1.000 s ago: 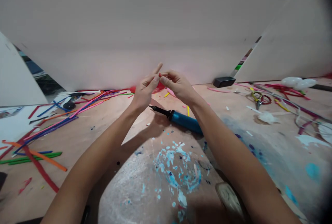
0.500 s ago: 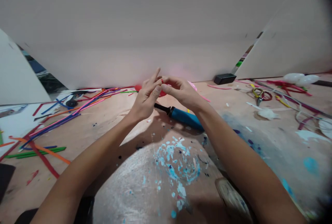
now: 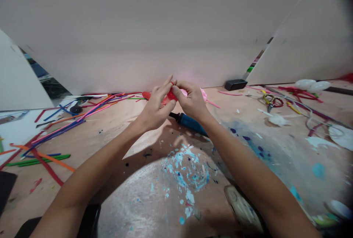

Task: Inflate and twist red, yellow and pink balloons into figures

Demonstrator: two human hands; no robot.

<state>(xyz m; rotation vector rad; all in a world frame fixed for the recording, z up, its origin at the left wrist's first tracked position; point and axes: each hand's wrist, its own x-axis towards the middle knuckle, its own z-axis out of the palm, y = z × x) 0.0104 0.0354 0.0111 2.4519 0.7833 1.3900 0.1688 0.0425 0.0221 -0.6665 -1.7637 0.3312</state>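
Observation:
Both hands meet over the table near the back wall. A red balloon (image 3: 168,98) shows between them, with a thin red loop round a left fingertip. My left hand (image 3: 158,106) has its fingers on the red balloon, thumb pointing right. My right hand (image 3: 191,100) pinches the red balloon beside the left fingertips. Behind my right hand a pink balloon (image 3: 204,94) partly shows. Under the hands lies a blue hand pump (image 3: 191,124) with a black nozzle, its right end hidden by my right wrist.
Long uninflated balloons (image 3: 63,131) lie scattered at left. At right are scissors (image 3: 271,102), white balloons (image 3: 305,84) and strings. A black box (image 3: 235,84) stands by the back wall (image 3: 138,28). Blue paint flecks (image 3: 190,171) mark the table (image 3: 121,194).
My right hand has come a little lower and to the left. More of the red balloon now shows between my hands, and the pink balloon is more visible.

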